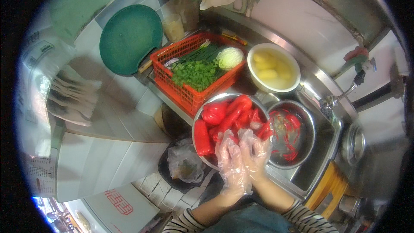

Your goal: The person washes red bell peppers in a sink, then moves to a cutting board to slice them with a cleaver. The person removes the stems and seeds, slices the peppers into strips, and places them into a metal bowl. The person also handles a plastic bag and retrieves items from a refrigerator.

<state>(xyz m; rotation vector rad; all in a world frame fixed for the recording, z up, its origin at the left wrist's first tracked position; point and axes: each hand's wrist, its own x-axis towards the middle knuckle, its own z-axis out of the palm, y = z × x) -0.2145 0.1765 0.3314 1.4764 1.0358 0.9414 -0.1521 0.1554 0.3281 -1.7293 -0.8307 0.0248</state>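
Both my hands wear clear plastic gloves and sit side by side over the near rim of a metal bowl full of red peppers. My left hand has its fingers bent among the peppers at the near side. Close beside it, my right hand reaches toward pepper pieces by the bowl's right rim. Glare on the plastic and the bent fingers hide whether either hand grips a pepper. Just right, in the sink, a second metal bowl contains water with red pepper scraps.
Behind stand a red plastic basket of leafy herbs with a pale cabbage, and a white-rimmed bowl of peeled potatoes in water. A faucet overhangs the sink. A wooden board lies right; a lined bin stands lower left.
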